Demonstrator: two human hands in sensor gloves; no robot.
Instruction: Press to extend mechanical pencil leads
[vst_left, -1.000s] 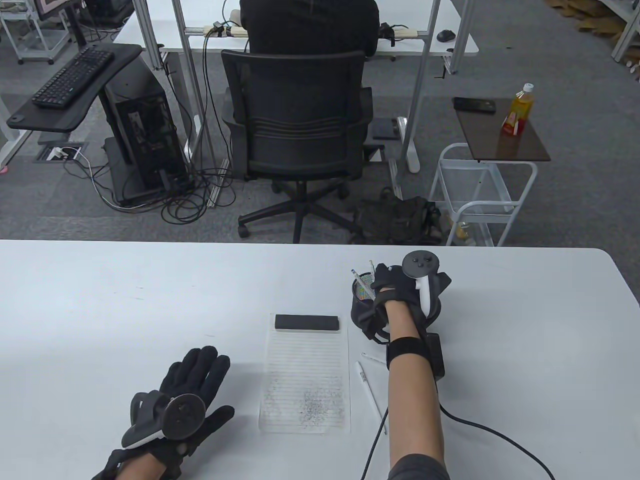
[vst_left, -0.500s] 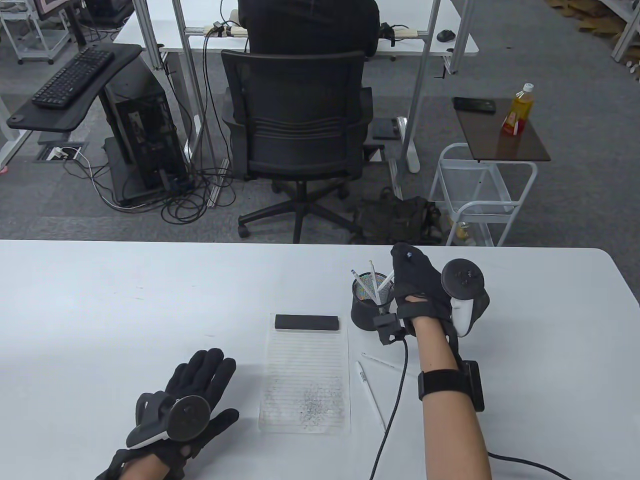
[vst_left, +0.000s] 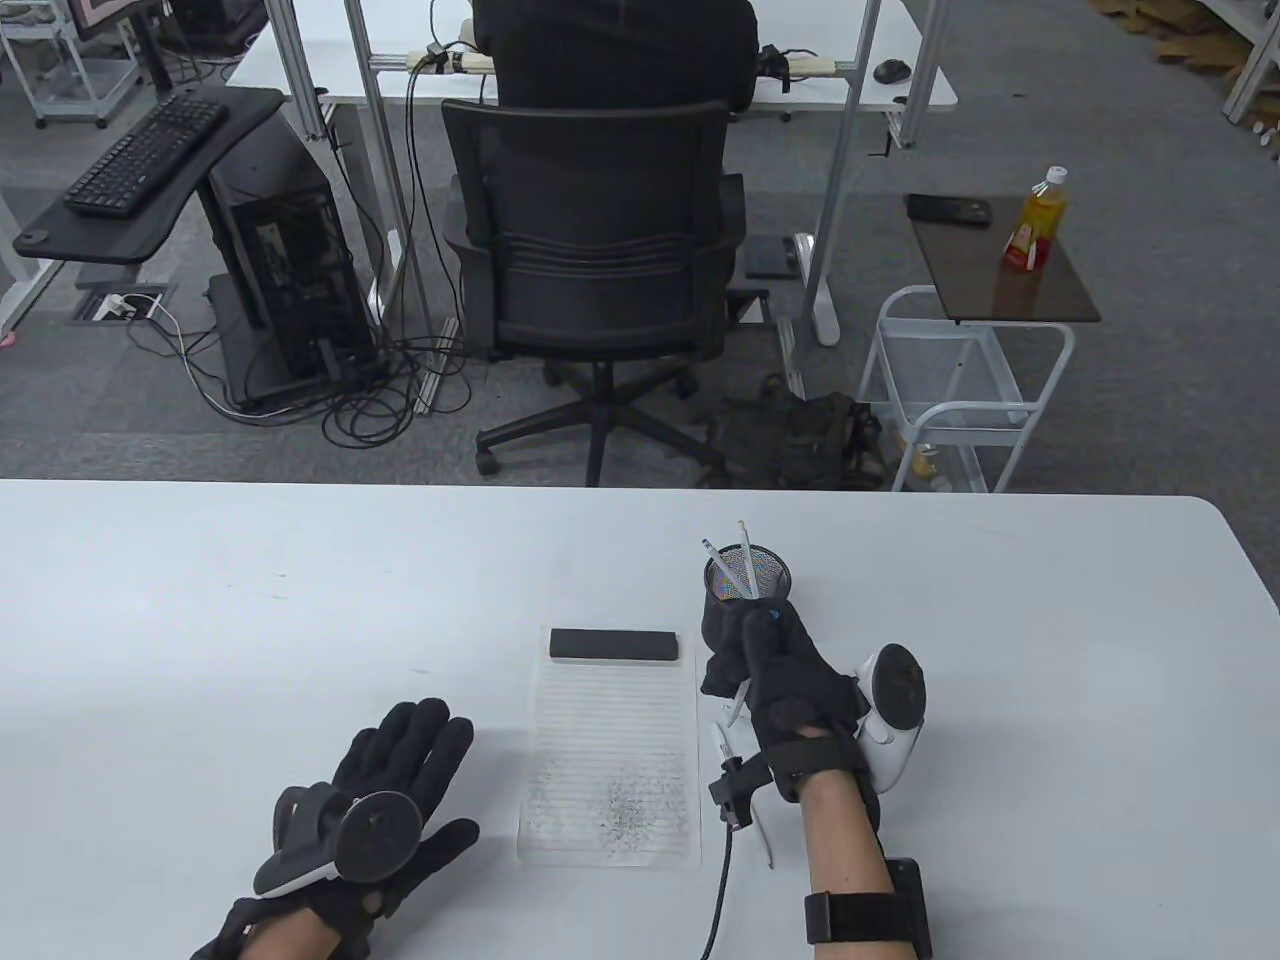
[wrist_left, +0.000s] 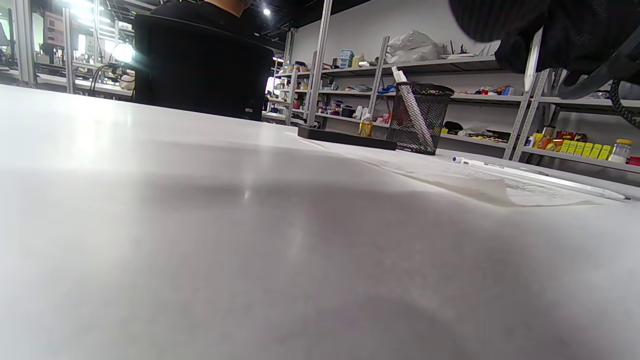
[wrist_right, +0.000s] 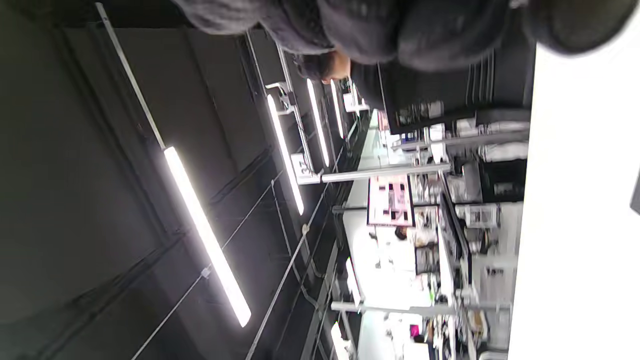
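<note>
A black mesh pen cup (vst_left: 748, 585) stands on the white table (vst_left: 300, 600) with two white mechanical pencils (vst_left: 740, 560) upright in it. My right hand (vst_left: 748, 655) is just in front of the cup, fingers curled, and grips a white pencil whose lower end (vst_left: 737, 706) sticks out below the fingers. Another white pencil (vst_left: 765, 845) lies on the table, partly hidden under that wrist. My left hand (vst_left: 430, 770) rests flat on the table, fingers spread, holding nothing. The left wrist view shows the cup (wrist_left: 419, 119) and the lying pencil (wrist_left: 540, 176).
A lined sheet of paper (vst_left: 610, 760) with grey pencil marks lies between my hands. A black flat box (vst_left: 614, 645) rests on its far end. The right glove's cable (vst_left: 722, 890) runs off the near edge. The right wrist view shows only ceiling lights and glove.
My right hand lifted out of the cup and came back toward me with one pencil; the cup went from three pencils to two. My left hand has not moved.
</note>
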